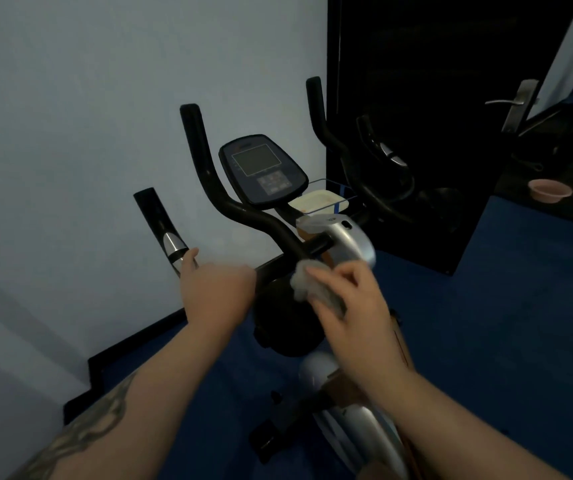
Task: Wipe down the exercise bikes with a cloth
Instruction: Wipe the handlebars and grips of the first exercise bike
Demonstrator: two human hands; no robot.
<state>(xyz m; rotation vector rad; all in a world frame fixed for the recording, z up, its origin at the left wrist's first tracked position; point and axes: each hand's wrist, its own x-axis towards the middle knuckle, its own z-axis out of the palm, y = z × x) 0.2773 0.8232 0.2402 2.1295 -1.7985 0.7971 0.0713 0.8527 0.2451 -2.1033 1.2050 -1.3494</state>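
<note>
Hands at work on an exercise bike [344,237] in a dim room with pale walls and a blue floor [486,323]: the right hand [354,299], at 6 o'clock from the bike's console [262,169], is closed around a crumpled grey cloth [307,278], pressing it against the black handlebar [271,223] where the bar meets the silver stem housing. The left hand [217,291], at 9 o'clock from the cloth and just beside it, is curled over the lower left stretch of the handlebar, its fingertips [191,254] touching the chrome pulse sensor [173,247] on the left grip; motion blur softens it, and whether it grips the bar firmly cannot be told. The left forearm [105,410] carries a dark tattoo.

The bike's 2 upright black horns rise at 11 o'clock and 1 o'clock from the console, whose screen is dark. At 3 o'clock from the console, a cream-coloured container [319,200] sits in a thin wire tray. At 2 o'clock stands a black door [416,81] with a metal lever handle [515,103], and a second set of dark handlebars [385,161] shows against it. A pink bowl [550,190] rests at far 3 o'clock, well apart from the bike.
</note>
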